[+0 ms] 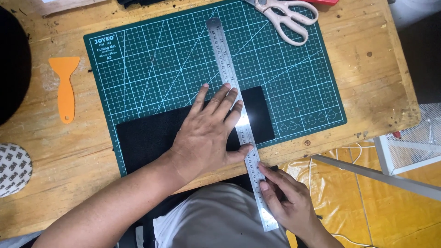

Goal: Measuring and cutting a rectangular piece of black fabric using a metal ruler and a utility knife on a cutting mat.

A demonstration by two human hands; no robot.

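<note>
- Right hand (289, 202) pinches the steel ruler's (239, 115) near end with its fingers.
- Left hand (209, 133), fingers spread flat, presses black fabric (147, 133) on the green cutting mat (161, 59).

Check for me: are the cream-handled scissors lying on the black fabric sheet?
No, the cream-handled scissors lie at the far edge of the green cutting mat, well apart from the black fabric sheet.

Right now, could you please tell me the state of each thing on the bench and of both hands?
Steel ruler: flat across the black sheet, near end past the table edge.
Black sheet: flat on the cutting mat.
Left hand: spread flat, pressing ruler and sheet.
Right hand: fingers on the ruler's near end.
Scissors: lying on the mat's corner, unheld.
Orange scraper: flat on the table, untouched.
</note>
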